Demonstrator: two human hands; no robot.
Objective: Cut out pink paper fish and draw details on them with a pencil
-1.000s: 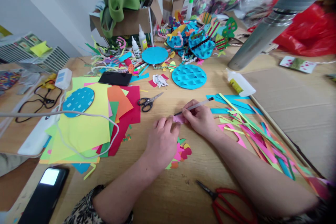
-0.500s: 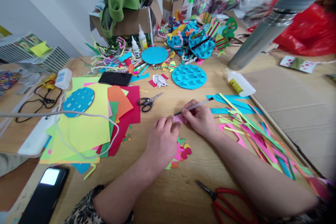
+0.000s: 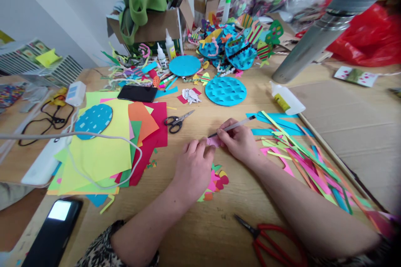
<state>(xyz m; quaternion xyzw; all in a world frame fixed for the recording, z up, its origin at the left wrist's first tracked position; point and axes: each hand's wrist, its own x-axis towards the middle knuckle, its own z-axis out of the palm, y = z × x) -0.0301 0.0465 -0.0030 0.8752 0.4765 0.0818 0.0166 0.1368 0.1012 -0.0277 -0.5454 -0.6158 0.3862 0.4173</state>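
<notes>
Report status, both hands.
Right hand: gripping pen. Left hand: pressing pink paper. Red scissors lying near right forearm.

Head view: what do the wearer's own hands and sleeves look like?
Left hand and right hand are bare: no gloves, rings or watch visible. Left sleeve is black with a pale, irregular print. Right sleeve looks dark with some pale print, but is blurred and mostly out of frame.

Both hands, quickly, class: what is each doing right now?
Left hand: fingers on the pink paper.
Right hand: closed on the pen.
</notes>
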